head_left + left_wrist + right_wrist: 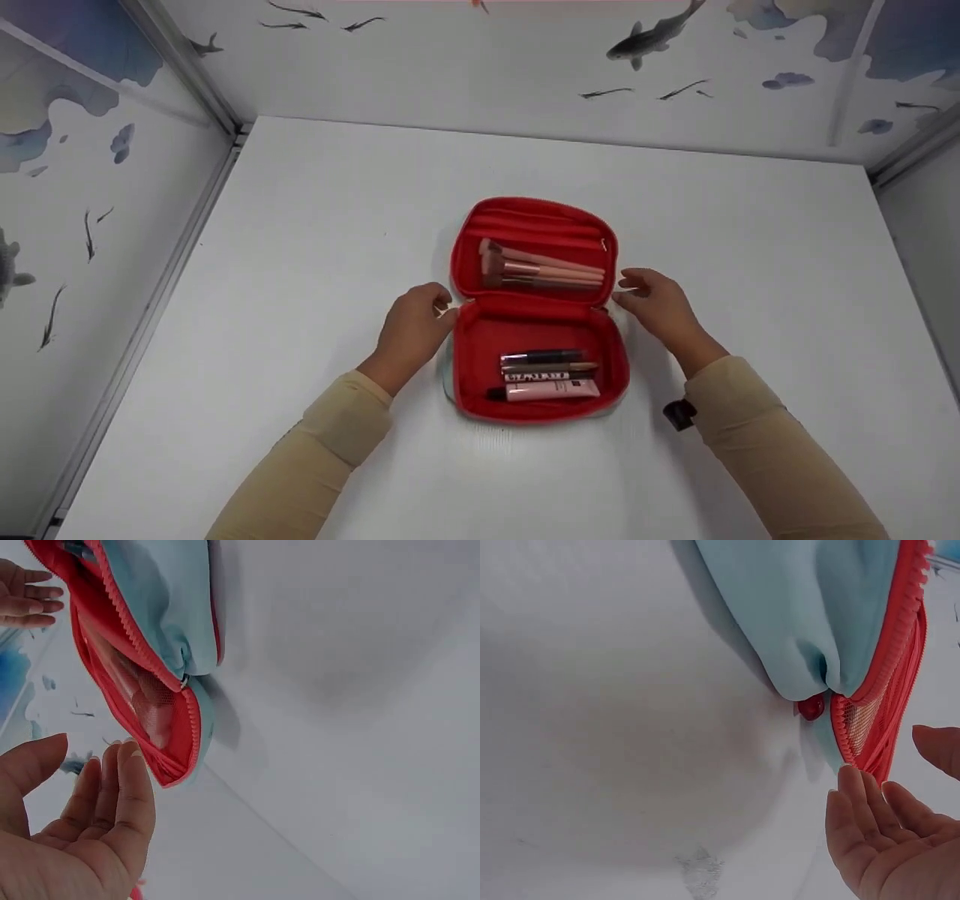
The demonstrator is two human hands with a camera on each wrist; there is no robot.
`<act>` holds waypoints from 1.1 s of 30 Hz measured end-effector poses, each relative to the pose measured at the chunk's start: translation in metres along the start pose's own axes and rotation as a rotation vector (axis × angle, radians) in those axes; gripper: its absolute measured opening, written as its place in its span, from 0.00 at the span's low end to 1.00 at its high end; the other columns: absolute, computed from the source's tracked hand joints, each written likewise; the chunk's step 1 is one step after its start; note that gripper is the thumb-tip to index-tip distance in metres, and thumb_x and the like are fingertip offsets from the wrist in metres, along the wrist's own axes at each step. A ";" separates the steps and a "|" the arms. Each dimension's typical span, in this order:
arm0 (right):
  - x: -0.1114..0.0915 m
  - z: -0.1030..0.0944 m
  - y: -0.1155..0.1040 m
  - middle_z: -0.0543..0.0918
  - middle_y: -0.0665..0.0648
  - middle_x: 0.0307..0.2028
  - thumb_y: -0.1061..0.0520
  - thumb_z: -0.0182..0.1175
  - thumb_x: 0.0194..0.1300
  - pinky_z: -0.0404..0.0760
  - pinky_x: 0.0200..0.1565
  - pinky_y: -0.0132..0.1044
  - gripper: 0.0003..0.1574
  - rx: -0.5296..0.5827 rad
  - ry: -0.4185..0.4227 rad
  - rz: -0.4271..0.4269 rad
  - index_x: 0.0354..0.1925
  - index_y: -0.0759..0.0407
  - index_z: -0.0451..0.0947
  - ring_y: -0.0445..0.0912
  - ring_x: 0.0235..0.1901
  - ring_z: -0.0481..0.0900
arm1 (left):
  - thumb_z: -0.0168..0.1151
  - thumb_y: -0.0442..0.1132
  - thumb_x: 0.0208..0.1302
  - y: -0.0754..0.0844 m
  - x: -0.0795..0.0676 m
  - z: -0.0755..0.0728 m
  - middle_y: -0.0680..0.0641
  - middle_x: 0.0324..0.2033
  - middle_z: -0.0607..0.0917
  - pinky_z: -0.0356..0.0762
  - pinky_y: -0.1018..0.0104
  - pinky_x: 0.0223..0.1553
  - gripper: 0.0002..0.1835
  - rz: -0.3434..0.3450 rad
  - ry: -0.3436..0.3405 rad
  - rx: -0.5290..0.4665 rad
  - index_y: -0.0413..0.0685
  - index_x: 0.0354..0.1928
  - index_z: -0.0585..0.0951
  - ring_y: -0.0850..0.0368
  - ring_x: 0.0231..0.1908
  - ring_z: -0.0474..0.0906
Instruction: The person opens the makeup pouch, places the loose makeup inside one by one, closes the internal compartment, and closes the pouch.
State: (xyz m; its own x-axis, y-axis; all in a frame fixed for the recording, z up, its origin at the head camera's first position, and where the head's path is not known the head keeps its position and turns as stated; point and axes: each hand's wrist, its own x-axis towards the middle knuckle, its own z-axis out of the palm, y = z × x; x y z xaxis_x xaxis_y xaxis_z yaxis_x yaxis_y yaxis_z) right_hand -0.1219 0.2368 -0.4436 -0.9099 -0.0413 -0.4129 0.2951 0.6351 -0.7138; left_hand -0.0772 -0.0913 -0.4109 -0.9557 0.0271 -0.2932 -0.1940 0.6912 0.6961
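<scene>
An unzipped makeup bag (541, 411), red inside and light blue outside, lies spread open on the table. Its raised lid (536, 206) holds several makeup brushes (547, 270) behind mesh. Inside the lower half are a pink tube (551, 390), a patterned slim tube (547, 373) and a dark-capped tube (541, 357). My left hand (414, 324) is at the bag's left side by the hinge, fingers loosely bent with nothing between them in the left wrist view. On the opposite side, my right hand (661, 306) has its fingertips close to the lid's edge, thumb apart, holding nothing.
The bag rests near the middle of a white table (315, 225). White panels (480, 82) printed with fish and blue-purple shapes stand along the back and left. A small black object (679, 414) sits at the right sleeve's cuff.
</scene>
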 end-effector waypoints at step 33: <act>0.029 0.010 0.008 0.74 0.67 0.60 0.55 0.56 0.68 0.75 0.56 0.42 0.36 0.204 -0.120 0.109 0.69 0.68 0.60 0.53 0.56 0.74 | 0.61 0.40 0.66 0.086 0.062 0.032 0.48 0.36 0.79 0.75 0.65 0.41 0.08 0.234 -0.032 0.269 0.45 0.43 0.78 0.57 0.37 0.73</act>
State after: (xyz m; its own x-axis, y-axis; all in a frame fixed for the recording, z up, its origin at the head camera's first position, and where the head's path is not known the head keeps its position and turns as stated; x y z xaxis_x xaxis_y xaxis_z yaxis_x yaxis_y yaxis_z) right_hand -0.1431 0.2331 -0.4663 -0.8318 -0.0805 -0.5491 0.4532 0.4727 -0.7558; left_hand -0.1458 -0.0073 -0.3905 -0.9589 0.2273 -0.1697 0.0990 0.8288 0.5506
